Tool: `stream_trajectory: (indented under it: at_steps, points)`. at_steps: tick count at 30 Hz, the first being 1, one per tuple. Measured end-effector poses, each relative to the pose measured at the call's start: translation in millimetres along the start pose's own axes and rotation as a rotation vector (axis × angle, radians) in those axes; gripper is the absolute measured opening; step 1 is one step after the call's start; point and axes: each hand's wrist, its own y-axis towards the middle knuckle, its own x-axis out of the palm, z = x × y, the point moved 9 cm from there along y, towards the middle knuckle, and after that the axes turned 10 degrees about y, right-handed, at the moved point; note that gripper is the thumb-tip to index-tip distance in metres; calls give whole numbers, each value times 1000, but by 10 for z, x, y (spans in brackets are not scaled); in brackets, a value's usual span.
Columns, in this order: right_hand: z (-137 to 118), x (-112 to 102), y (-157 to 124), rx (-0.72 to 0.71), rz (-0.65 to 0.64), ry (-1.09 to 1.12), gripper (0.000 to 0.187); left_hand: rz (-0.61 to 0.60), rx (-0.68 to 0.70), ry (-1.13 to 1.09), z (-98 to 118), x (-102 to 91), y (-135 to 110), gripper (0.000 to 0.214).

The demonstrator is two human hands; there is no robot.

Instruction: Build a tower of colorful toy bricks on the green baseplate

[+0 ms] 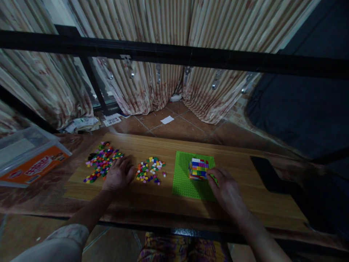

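A small block of stacked toy bricks (199,169), with rows of white, red, blue, yellow and green, stands on a bright green studded baseplate (181,182). My right hand (225,185) is at its right side, thumb and fingers pinched together; whatever they hold is hidden. On the left, my left hand (120,174) lies low over the near right edge of a large pile of loose bricks (102,162). Its fingers are loosely bent and the thumb is apart, with nothing visible in them. Between my hands is a smaller scatter of loose bricks (148,170).
A wooden board (163,203) bears the bricks and baseplate. A clear plastic tub (29,160) with an orange label stands at the left. A black flat object, perhaps a phone (268,174), lies at the right. Beyond, a black metal bar (163,52) crosses before striped curtains (158,22).
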Motion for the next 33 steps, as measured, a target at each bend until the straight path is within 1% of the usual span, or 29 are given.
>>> stream_trajectory:
  at_steps: [8,14,17,19,25,29,33]
  points:
    - [-31,10,20,-63,-20,20,22,-4,-20,3,7,-15,-7,38]
    - [-82,79,54,-132,-91,-79,25,-7,-13,6,-7,12,-11,39]
    - [-73,107,46,-130,-98,-61,24,-14,-11,1,-9,17,-13,38]
    - [-39,88,32,-95,-61,-8,23,-15,-15,-4,-9,10,-12,38]
    - [148,-8,-61,76,84,163,18,-23,-18,-20,7,-5,2,37]
    - [345,-15,-170,216,174,269,30,-21,-18,-13,-1,-3,1,38]
    - [533,62,-275,367,234,432,37,-11,-3,9,-9,11,-9,40]
